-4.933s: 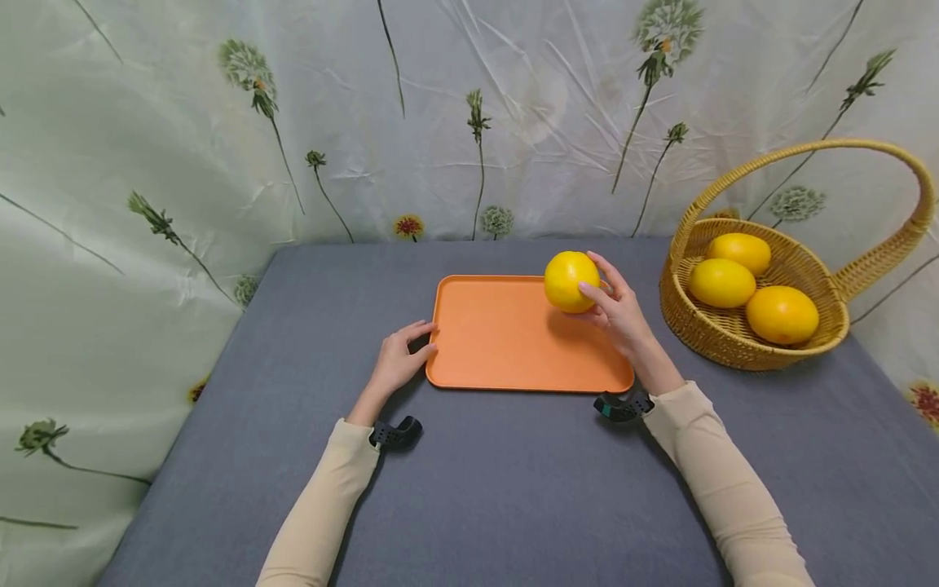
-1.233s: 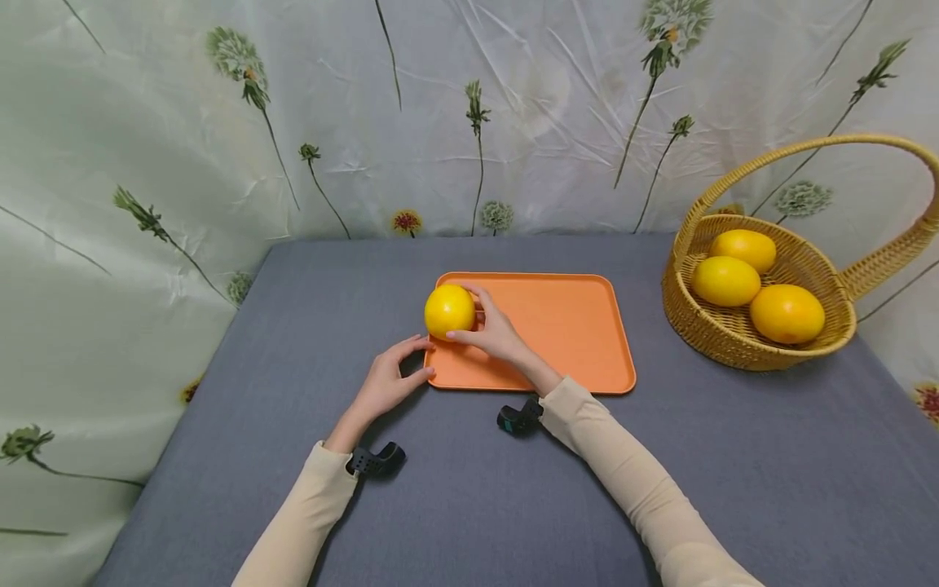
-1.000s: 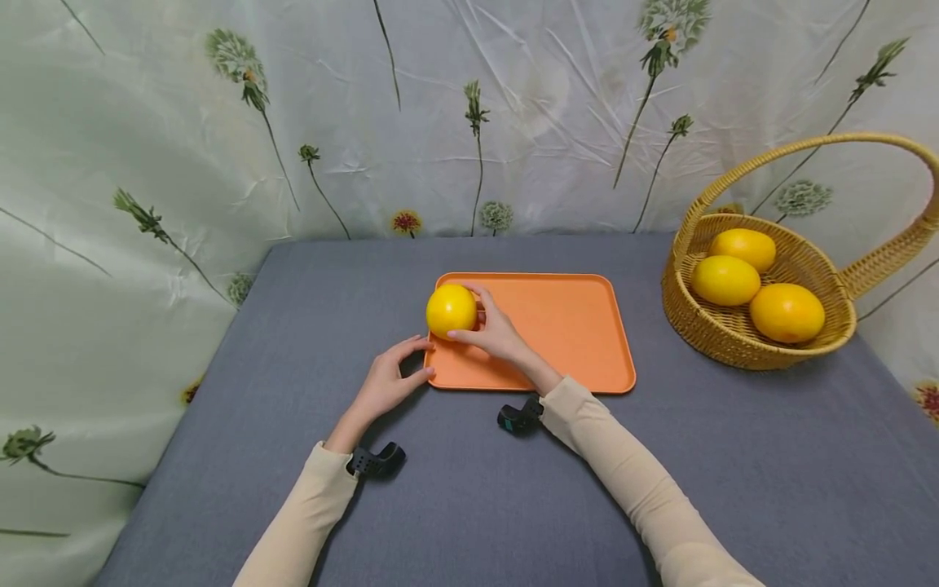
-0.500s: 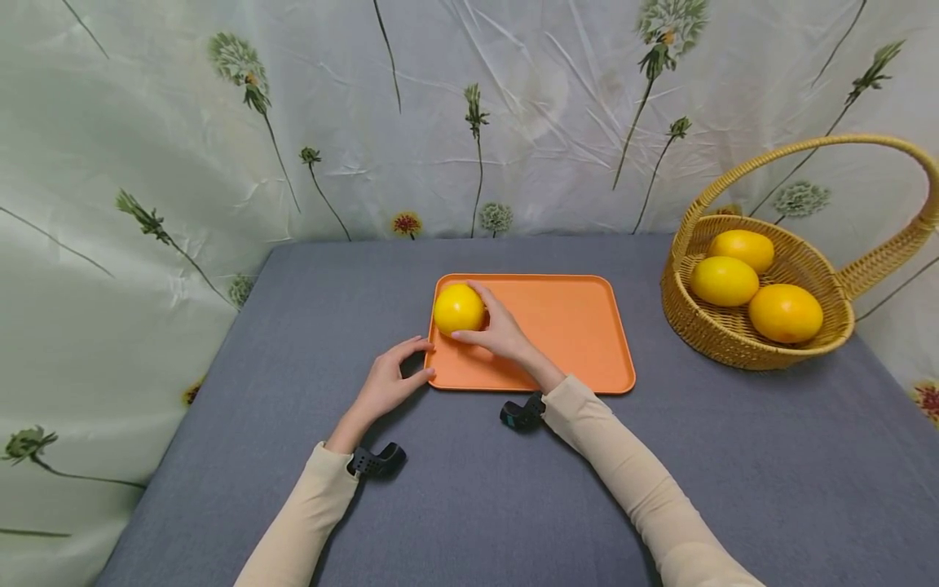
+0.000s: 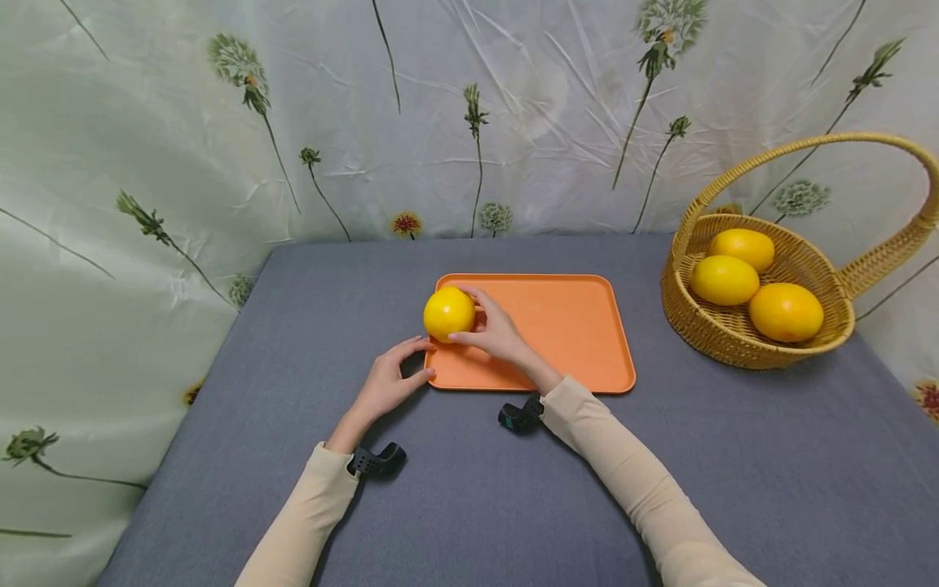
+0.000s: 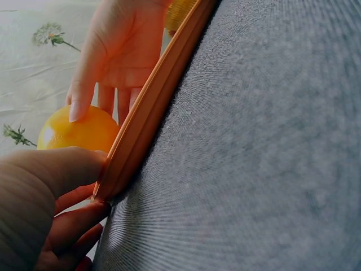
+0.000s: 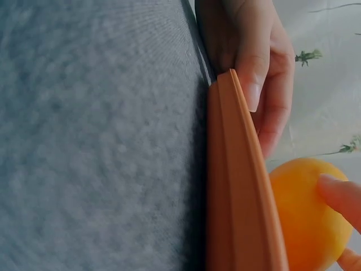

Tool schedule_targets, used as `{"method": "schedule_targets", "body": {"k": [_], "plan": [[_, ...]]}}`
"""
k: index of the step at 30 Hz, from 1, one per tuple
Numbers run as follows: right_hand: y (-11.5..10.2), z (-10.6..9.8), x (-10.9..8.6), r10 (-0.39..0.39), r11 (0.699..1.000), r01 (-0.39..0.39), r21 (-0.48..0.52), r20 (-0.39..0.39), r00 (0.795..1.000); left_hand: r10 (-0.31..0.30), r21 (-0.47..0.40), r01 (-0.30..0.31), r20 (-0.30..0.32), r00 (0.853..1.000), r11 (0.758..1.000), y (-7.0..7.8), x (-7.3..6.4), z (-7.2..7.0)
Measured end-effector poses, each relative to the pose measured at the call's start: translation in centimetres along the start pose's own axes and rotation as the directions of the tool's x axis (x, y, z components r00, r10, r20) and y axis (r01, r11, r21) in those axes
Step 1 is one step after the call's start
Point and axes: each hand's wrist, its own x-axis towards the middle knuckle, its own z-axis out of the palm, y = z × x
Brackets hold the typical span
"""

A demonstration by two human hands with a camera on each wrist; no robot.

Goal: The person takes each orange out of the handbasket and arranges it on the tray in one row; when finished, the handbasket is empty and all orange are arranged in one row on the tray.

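Note:
My right hand (image 5: 501, 333) holds a round, yellow-orange orange (image 5: 448, 314) at the left end of an orange tray (image 5: 557, 334). Thumb and fingers sit on the fruit's right side; whether it touches the tray's floor cannot be told. At the tray's left rim, my left hand (image 5: 384, 381) grips the edge with bent fingers and thumb. The left wrist view shows the left thumb (image 6: 79, 166) against the rim and other fingers below it. In the right wrist view, the orange (image 7: 310, 212) stands beyond the tray's side wall, and only some right fingertips (image 7: 338, 195) appear.
A wicker basket (image 5: 704, 334) with a tall arched handle stands at the right, holding three yellow fruits (image 5: 785, 312). Grey cloth (image 5: 469, 489) covers the table. Behind and at the left hangs a flower-printed curtain (image 5: 543, 122).
Over about five seconds, my right hand carried the orange from the tray's right side to its left end. Lately it shifted slightly right, then back left. My left hand stayed at the rim.

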Motion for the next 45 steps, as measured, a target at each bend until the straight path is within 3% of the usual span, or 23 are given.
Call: {"method": "schedule_targets", "body": {"k": [21, 30, 45], "plan": [[0.1, -0.5, 0.0, 0.014, 1.000, -0.014, -0.009, 0.009, 1.000, 0.010, -0.010, -0.010, -0.003, 1.000, 1.000, 0.1, 0.0, -0.1], [-0.1, -1.0, 0.0, 0.074, 0.997, -0.076, 0.033, 0.043, 0.996, 0.008, -0.014, -0.008, -0.003, 1.000, 1.000, 0.1, 0.0, -0.1], [0.1, -3.6, -0.9, 0.133, 0.991, -0.131, -0.033, 0.066, 0.989, -0.001, -0.023, 0.001, 0.002, 1.000, 1.000, 0.1, -0.1, -0.1]]}}
